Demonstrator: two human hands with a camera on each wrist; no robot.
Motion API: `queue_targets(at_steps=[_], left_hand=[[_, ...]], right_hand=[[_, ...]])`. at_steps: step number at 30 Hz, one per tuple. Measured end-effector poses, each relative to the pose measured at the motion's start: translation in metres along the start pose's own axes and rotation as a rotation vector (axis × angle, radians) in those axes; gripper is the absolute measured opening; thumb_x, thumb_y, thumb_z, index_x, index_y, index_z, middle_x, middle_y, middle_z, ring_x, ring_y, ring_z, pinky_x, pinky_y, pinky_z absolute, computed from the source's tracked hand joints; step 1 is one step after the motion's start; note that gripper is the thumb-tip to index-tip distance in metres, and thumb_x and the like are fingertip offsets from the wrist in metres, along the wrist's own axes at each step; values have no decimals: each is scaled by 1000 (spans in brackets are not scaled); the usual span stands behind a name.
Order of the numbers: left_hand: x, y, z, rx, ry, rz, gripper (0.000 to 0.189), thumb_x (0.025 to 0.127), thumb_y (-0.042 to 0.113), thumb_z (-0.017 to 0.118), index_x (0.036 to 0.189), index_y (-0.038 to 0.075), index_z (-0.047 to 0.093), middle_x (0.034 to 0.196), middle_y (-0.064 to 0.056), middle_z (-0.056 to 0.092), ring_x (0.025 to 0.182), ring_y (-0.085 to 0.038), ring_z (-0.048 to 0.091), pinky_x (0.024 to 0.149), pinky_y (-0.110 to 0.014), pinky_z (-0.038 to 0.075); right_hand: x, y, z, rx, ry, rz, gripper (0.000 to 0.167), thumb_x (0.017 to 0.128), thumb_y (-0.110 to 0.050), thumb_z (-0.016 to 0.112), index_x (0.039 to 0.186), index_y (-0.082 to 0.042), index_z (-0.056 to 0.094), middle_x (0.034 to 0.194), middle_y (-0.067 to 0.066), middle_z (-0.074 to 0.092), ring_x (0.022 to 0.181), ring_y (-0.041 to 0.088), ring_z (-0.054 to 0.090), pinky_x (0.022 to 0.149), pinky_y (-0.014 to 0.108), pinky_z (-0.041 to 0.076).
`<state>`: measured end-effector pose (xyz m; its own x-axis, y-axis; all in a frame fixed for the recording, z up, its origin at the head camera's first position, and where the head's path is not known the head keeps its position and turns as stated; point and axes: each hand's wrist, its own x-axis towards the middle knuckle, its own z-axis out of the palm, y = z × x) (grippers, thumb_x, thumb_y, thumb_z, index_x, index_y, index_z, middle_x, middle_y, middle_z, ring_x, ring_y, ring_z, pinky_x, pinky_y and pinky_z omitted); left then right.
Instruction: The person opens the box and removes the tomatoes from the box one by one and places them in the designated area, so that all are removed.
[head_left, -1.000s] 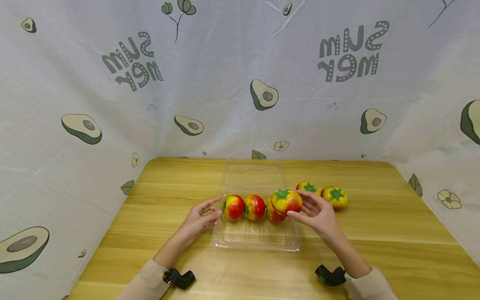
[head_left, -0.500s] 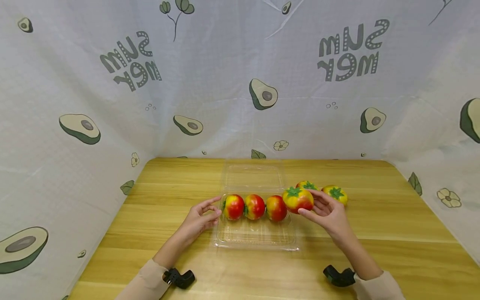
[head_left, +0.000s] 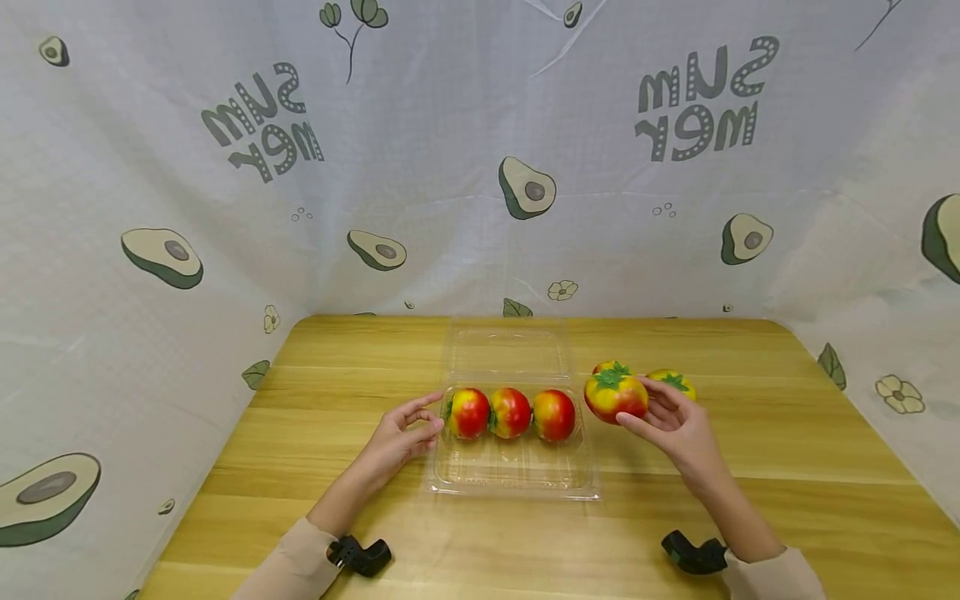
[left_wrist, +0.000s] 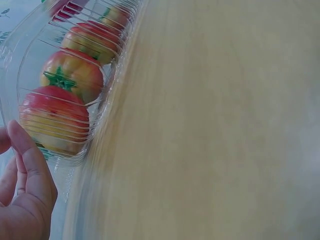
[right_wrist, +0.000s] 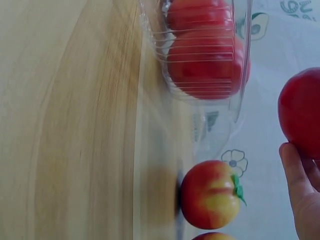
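Note:
My right hand grips a red-and-yellow tomato with a green leafy top, held up just right of the clear plastic box. In the right wrist view that tomato shows its red underside above the fingers. Lined up inside the box are a left tomato, a middle tomato and a right tomato. At the box's left edge, my left hand pinches the rim between thumb and fingers; the left wrist view shows the fingertips right at the rim.
Behind the held tomato, partly hidden, lie a loose tomato and another loose tomato. The box's lid lies folded back toward the rear. A white printed curtain surrounds the wooden table at the back and sides.
My right hand has moved right with its tomato, from over the box's right end to beside it, uncovering the right tomato in the box. The left hand has stayed in place.

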<state>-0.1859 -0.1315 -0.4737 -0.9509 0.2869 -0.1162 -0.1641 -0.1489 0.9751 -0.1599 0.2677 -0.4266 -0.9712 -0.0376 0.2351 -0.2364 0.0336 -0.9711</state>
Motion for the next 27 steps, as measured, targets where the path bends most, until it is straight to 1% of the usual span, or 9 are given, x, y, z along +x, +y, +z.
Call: queue_targets(at_steps=[3,6,11,16,21,24,27], left_hand=[[0,0,0,-1,0,0,58,96,4,66,149,2,43,102,-6,56,74,-11,59,68,-19,55],[1,0,0,-2,0,-1,58,96,4,66,149,2,43,102,-6,56,74,-11,59,69,-19,55],[0,0,0,-5,-2,0,57,96,3,65,149,2,43,102,-5,56,74,-11,59,68,-19,55],[-1,1,1,-4,3,-1,57,96,3,65,149,2,43,102,-5,56,74,-10,59,68,-19,55],[-1,2,1,-4,0,-3,58,96,4,66,149,2,43,102,-5,56,74,-10,58,68,-19,55],[-1,2,1,-7,1,-6,58,96,3,66,149,2,43,102,-6,56,73,-10,59,68,-19,55],[0,1,0,-8,-1,-6,58,96,3,66,149,1,43,102,-6,56,73,-11,58,68,-19,55]], right_hand=[[0,1,-3,7,6,-8,50,87,11,70,133,7,53,119,-12,62,106,-1,62,83,17,53],[-1,2,-7,25,10,-24,47,87,12,69,131,2,56,118,-10,63,106,1,63,84,17,53],[-1,3,-13,23,3,-33,44,89,10,69,130,-3,58,119,-11,63,107,0,62,85,16,52],[-2,4,-19,14,14,-15,46,89,9,69,132,-3,57,120,-12,62,106,-1,62,84,16,52],[-2,4,-27,-8,43,23,47,90,5,69,134,-3,54,120,-16,59,105,-5,61,82,14,52],[-2,5,-31,-1,57,37,45,91,5,69,132,-7,55,119,-17,59,104,-6,60,82,13,52],[-2,6,-36,46,63,41,43,91,6,67,128,-14,57,119,-16,61,105,-5,61,82,13,52]])
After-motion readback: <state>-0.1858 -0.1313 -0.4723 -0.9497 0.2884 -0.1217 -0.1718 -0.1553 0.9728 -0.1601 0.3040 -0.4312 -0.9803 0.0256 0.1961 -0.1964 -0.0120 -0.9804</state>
